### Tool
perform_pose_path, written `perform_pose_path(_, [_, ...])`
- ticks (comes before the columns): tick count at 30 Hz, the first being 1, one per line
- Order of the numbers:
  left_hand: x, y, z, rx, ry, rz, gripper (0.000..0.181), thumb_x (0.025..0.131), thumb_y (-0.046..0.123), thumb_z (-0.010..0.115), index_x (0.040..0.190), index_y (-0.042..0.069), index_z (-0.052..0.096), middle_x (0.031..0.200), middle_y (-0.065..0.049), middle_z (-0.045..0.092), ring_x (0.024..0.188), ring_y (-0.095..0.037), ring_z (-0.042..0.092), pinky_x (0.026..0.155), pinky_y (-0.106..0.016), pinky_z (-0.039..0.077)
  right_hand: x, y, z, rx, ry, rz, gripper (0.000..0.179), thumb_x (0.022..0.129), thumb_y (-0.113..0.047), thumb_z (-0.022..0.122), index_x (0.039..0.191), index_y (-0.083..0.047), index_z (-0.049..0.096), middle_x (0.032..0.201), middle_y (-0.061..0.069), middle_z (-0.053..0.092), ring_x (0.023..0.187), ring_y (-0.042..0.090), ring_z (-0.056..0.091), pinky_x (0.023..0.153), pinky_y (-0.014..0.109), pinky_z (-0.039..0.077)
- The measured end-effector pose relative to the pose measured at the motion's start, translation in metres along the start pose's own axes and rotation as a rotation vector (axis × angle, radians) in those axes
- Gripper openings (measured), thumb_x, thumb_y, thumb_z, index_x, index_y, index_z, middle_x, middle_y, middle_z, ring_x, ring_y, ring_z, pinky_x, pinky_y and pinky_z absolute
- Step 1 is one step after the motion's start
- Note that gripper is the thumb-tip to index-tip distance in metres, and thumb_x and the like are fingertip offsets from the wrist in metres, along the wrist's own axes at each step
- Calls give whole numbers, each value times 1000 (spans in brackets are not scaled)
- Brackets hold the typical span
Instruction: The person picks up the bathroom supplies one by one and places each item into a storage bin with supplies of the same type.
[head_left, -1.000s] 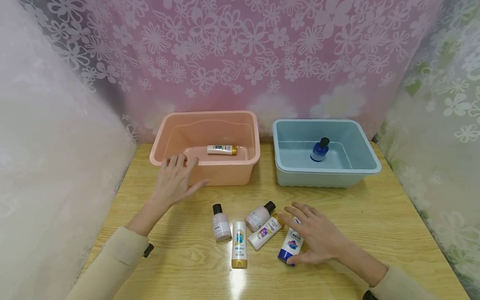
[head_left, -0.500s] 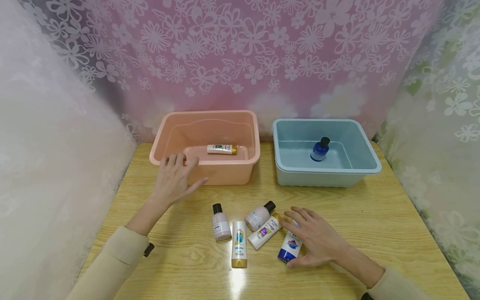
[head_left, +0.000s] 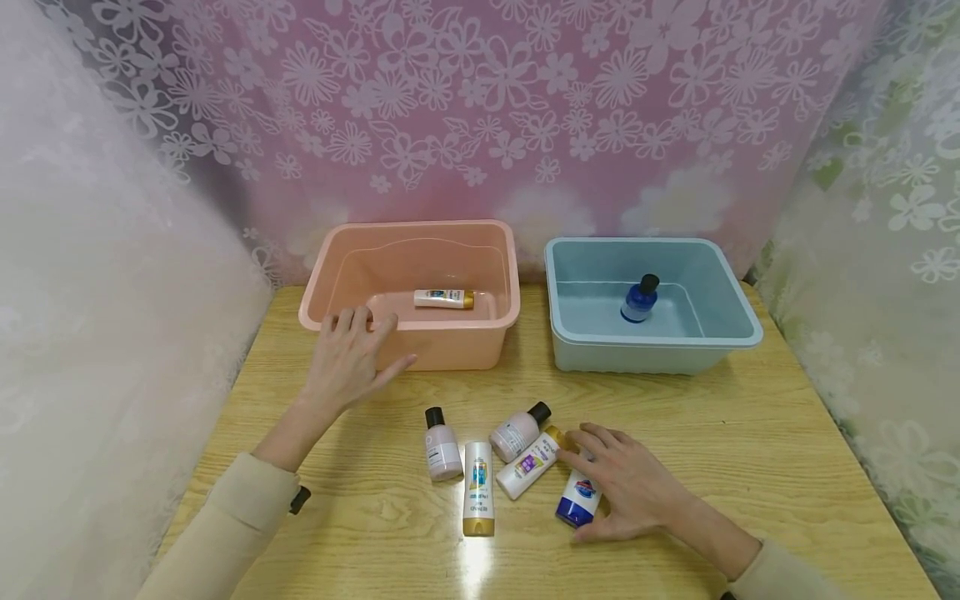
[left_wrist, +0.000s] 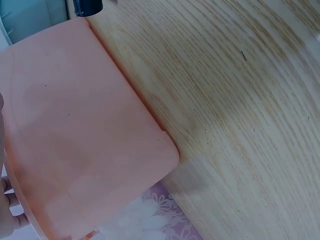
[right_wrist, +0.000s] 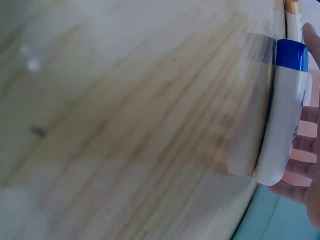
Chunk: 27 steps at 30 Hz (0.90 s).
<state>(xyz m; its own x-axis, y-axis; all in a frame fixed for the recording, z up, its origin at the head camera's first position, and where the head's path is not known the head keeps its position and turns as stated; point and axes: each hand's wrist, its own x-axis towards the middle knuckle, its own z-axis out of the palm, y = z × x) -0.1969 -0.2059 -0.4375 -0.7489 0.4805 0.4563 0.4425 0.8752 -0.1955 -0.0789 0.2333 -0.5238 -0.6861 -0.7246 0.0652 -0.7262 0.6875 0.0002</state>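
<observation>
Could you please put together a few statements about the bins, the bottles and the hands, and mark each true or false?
The blue bottle is in the light blue bin. True.
The left hand holds the blue bottle. False: it rests on the rim of the pink bin.
Two pale pink bottles are on the table. True.
The right hand is inside the pink bin. False: it is at the blue-capped tube on the table.
A gold-capped white tube lies in the pink bin. True.

Left arm (head_left: 232, 512) is pointing forward, left hand (head_left: 347, 362) lying palm-down, thumb sticking out sideways. Right arm (head_left: 708, 527) is slanting inward, right hand (head_left: 632, 483) showing its back, fingers sitting slightly bent, thumb standing apart.
</observation>
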Motion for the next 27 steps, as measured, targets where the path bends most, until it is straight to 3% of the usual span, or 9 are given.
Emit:
perform_pose_path(6, [1, 0, 0, -3, -3, -9, 68, 96, 76, 44, 119, 13, 57, 101, -18, 60, 91, -39, 58, 80, -49, 48, 0, 0, 1, 4, -18, 8, 109, 73, -101, 50, 148, -23, 58, 149, 9, 59, 136, 37, 58, 100, 56, 56])
perform_pose_path(12, [1, 0, -1, -6, -20, -15, 65, 93, 73, 51, 119, 15, 57, 103, -18, 60, 92, -39, 58, 81, -49, 48, 0, -1, -1, 12, -34, 24, 102, 72, -100, 52, 141, -26, 61, 146, 9, 60, 134, 36, 58, 97, 57, 57])
perform_pose_path(19, [0, 0, 0, 11, -3, -9, 67, 90, 74, 55, 119, 14, 57, 101, -19, 61, 91, -40, 59, 78, -48, 47, 0, -1, 1, -4, 30, -19, 88, 73, -95, 61, 129, -27, 65, 133, 3, 65, 126, 31, 61, 93, 55, 58])
perform_pose_path(27, [-1, 0, 1, 22, 33, 9, 70, 91, 76, 50, 120, 13, 58, 97, -19, 60, 89, -40, 59, 76, -48, 47, -1, -1, 3, -4, 75, -28, 77, 72, -92, 65, 115, -29, 66, 121, -2, 64, 121, 26, 61, 93, 52, 56])
